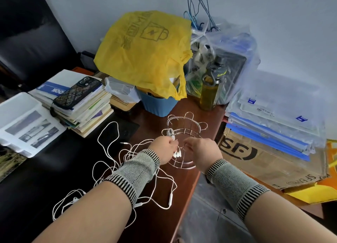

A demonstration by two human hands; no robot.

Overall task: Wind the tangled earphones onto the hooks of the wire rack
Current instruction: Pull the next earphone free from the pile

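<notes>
Left grip (165, 149): fingers pinched on the earphones (116, 159) near the earbuds.
Right grip (202, 151): fingers curled; hold unclear.
Wire rack (184, 131): on the table (155, 215), touching both hands.
Advice: cord is best kept taut while wound round a hook.

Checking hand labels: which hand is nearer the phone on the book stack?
Left. The left hand is at the wire rack's left side, toward the phone; the right hand is farther right.

Even soft daylight, faint shadows, wide-angle edge bending, slight overall blur.
</notes>
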